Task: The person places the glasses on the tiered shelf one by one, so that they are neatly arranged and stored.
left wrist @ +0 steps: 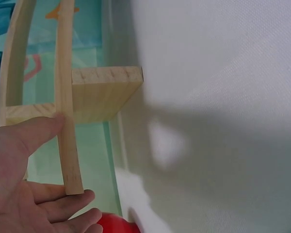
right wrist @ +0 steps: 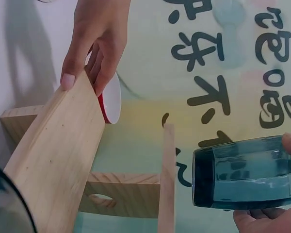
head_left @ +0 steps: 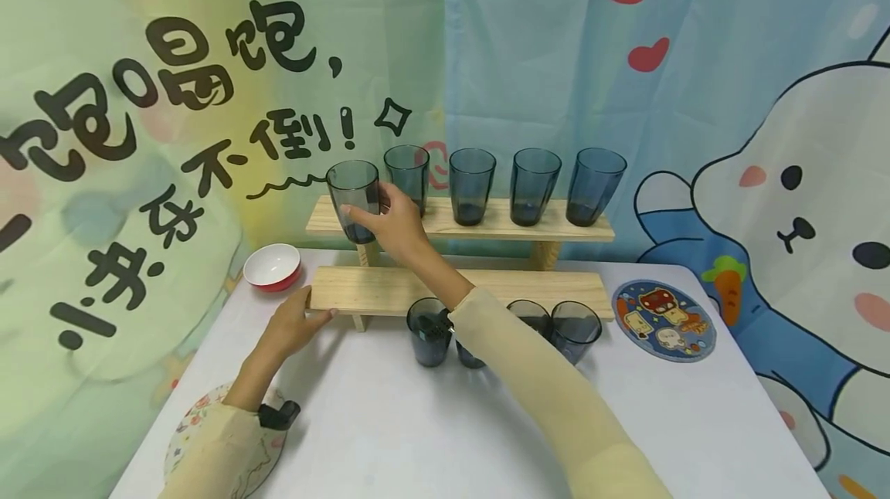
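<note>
My right hand [head_left: 396, 225] grips a blue-tinted drinking glass [head_left: 353, 194] by its side, upright at the left end of the upper board [head_left: 501, 230] of a two-tier wooden shelf. In the right wrist view a narrow gap shows between the base of this glass [right wrist: 247, 170] and the board's edge [right wrist: 168, 174]. My left hand [head_left: 288, 323] holds the left end of the lower board [head_left: 389, 290]. The left wrist view shows its thumb on one side of that board [left wrist: 65, 97] and fingers at the other. Several matching glasses [head_left: 473, 186] line the upper board.
More blue glasses [head_left: 431, 337] stand before the lower board, partly hidden by my right sleeve. A red and white bowl [head_left: 273, 266] sits left of the shelf, a round patterned mat [head_left: 664, 321] right. Another round mat [head_left: 267, 453] lies under my left forearm. A printed curtain [head_left: 514, 43] hangs behind.
</note>
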`<state>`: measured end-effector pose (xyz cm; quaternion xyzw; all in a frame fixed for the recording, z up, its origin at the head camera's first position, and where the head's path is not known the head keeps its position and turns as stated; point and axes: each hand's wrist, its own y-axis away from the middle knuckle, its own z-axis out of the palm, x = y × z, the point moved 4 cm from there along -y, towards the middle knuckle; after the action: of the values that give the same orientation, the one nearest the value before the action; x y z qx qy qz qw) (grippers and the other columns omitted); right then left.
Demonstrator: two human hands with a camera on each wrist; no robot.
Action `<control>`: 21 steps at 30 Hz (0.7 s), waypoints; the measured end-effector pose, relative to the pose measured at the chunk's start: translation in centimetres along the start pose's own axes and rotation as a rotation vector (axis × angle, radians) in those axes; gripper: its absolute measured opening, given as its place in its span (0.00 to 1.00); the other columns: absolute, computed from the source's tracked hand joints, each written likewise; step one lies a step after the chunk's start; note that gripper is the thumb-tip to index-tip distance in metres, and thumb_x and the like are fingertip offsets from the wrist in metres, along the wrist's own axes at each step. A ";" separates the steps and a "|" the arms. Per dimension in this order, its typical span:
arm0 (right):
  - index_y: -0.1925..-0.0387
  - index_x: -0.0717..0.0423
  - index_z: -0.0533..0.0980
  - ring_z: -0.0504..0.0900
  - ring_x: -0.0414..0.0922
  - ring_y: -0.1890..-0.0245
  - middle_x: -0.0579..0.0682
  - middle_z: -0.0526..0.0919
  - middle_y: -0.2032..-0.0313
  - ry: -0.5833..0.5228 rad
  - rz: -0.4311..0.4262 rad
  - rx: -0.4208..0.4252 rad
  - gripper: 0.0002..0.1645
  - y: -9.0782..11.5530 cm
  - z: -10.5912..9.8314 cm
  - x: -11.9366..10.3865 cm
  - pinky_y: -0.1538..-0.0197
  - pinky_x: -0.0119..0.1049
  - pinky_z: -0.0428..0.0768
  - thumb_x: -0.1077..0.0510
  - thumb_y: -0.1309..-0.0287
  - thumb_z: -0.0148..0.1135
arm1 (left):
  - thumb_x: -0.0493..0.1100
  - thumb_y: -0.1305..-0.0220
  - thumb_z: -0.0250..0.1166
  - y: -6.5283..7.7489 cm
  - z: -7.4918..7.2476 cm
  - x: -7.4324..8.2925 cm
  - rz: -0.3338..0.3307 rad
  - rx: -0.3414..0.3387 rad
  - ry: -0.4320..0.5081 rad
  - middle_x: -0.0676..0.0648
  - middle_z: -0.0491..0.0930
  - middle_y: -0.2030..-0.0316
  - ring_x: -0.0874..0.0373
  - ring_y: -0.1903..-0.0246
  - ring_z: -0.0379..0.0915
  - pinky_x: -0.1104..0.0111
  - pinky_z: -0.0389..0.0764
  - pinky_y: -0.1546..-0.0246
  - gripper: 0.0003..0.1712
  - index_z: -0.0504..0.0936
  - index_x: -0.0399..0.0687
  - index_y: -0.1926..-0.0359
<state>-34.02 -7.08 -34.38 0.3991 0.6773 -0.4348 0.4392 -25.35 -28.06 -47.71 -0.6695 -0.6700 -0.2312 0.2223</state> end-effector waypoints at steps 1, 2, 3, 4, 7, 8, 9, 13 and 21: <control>0.24 0.55 0.67 0.75 0.51 0.30 0.55 0.77 0.31 0.014 0.003 0.008 0.47 -0.2 0.2 0.1 0.31 0.45 0.77 0.39 0.36 0.73 | 0.50 0.26 0.66 0.0 0.0 -0.1 0.002 0.000 -0.002 0.24 0.73 0.33 0.26 0.31 0.67 0.36 0.68 0.31 0.41 0.64 0.25 0.27; 0.25 0.55 0.68 0.76 0.51 0.31 0.55 0.78 0.32 0.022 0.003 0.014 0.46 -0.4 0.3 0.1 0.32 0.46 0.78 0.39 0.35 0.73 | 0.50 0.26 0.66 -0.1 0.1 -0.1 -0.001 0.000 -0.001 0.24 0.72 0.33 0.26 0.31 0.66 0.36 0.68 0.31 0.41 0.64 0.25 0.27; 0.25 0.54 0.68 0.77 0.51 0.32 0.55 0.78 0.32 0.030 0.003 0.022 0.45 -0.6 0.5 0.2 0.33 0.47 0.79 0.39 0.35 0.73 | 0.50 0.26 0.66 -0.1 0.2 -0.2 0.001 -0.001 -0.002 0.24 0.72 0.33 0.26 0.31 0.66 0.36 0.68 0.31 0.41 0.64 0.24 0.27; 0.26 0.54 0.69 0.77 0.50 0.33 0.54 0.79 0.33 0.039 0.004 0.029 0.44 -0.8 0.7 0.2 0.34 0.47 0.80 0.39 0.34 0.72 | 0.50 0.26 0.67 -0.2 0.2 -0.2 -0.003 -0.001 0.000 0.24 0.72 0.33 0.26 0.30 0.66 0.36 0.68 0.31 0.41 0.64 0.25 0.27; 0.27 0.54 0.69 0.79 0.49 0.36 0.53 0.80 0.35 0.050 0.001 0.046 0.42 -1.2 1.2 0.5 0.36 0.46 0.81 0.40 0.34 0.72 | 0.50 0.26 0.67 -0.2 0.3 -0.3 -0.009 0.003 -0.002 0.24 0.72 0.33 0.26 0.30 0.66 0.36 0.68 0.31 0.41 0.64 0.24 0.27; 0.27 0.54 0.69 0.80 0.50 0.37 0.54 0.80 0.36 0.049 -0.002 0.051 0.41 -1.3 1.4 0.6 0.37 0.46 0.81 0.41 0.33 0.72 | 0.50 0.26 0.67 -0.2 0.3 -0.3 -0.013 0.004 -0.003 0.24 0.72 0.33 0.27 0.30 0.66 0.36 0.68 0.31 0.41 0.64 0.25 0.27; 0.27 0.54 0.69 0.80 0.49 0.37 0.53 0.80 0.36 0.053 -0.002 0.057 0.42 -1.5 1.5 0.7 0.37 0.46 0.81 0.40 0.33 0.71 | 0.50 0.26 0.67 -0.2 0.3 -0.2 -0.013 0.006 -0.004 0.24 0.73 0.33 0.27 0.30 0.66 0.36 0.68 0.31 0.41 0.64 0.25 0.27; 0.26 0.55 0.68 0.80 0.50 0.39 0.54 0.80 0.36 0.052 -0.007 0.082 0.43 -2.1 2.1 0.9 0.38 0.47 0.82 0.40 0.33 0.71 | 0.50 0.26 0.67 -0.1 0.2 0.0 -0.006 0.012 0.002 0.25 0.73 0.33 0.27 0.30 0.67 0.37 0.68 0.31 0.41 0.65 0.25 0.27; 0.20 0.57 0.60 0.73 0.54 0.28 0.57 0.71 0.26 0.097 0.020 0.127 0.50 -3.5 3.2 0.6 0.29 0.49 0.75 0.39 0.31 0.69 | 0.50 0.26 0.67 -0.1 0.1 -0.1 0.010 0.027 0.001 0.25 0.74 0.34 0.28 0.31 0.68 0.36 0.69 0.31 0.39 0.66 0.26 0.28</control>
<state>-36.63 -11.07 -34.92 0.4536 0.6647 -0.4528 0.3839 -25.49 -28.07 -47.85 -0.6696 -0.6697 -0.2214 0.2325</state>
